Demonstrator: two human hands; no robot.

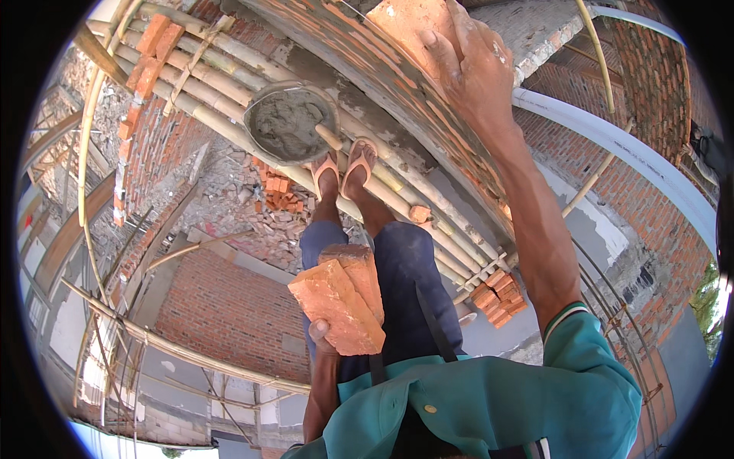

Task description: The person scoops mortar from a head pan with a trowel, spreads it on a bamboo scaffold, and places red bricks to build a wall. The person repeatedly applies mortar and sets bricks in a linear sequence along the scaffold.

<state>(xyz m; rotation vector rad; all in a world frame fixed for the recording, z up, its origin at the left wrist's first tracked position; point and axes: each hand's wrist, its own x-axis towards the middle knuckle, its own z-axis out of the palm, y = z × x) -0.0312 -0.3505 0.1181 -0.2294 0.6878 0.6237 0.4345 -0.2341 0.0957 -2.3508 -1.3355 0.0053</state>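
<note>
Two orange-red bricks (336, 307) are stacked together in my left hand (324, 340), held low in front of my legs. Its thumb shows at the edge of the front brick; the other fingers are hidden behind. At the top, my right hand (483, 76) grips another brick (409, 32) at the wall, thumb and fingers over its near side. That brick is partly cut off by the picture's edge. Below it runs the brick wall (359, 46), with mortar between its courses. A bucket (250, 131) of grey mortar stands by my feet, a wooden handle (329, 137) sticking out over its rim.
I stand in sandals on a scaffold of bamboo poles (210, 115). Bricks are stacked at its far left (153, 57) and near its right end (498, 298). A brick piece (420, 214) lies on the poles. Rubble (279, 222) covers the ground far below.
</note>
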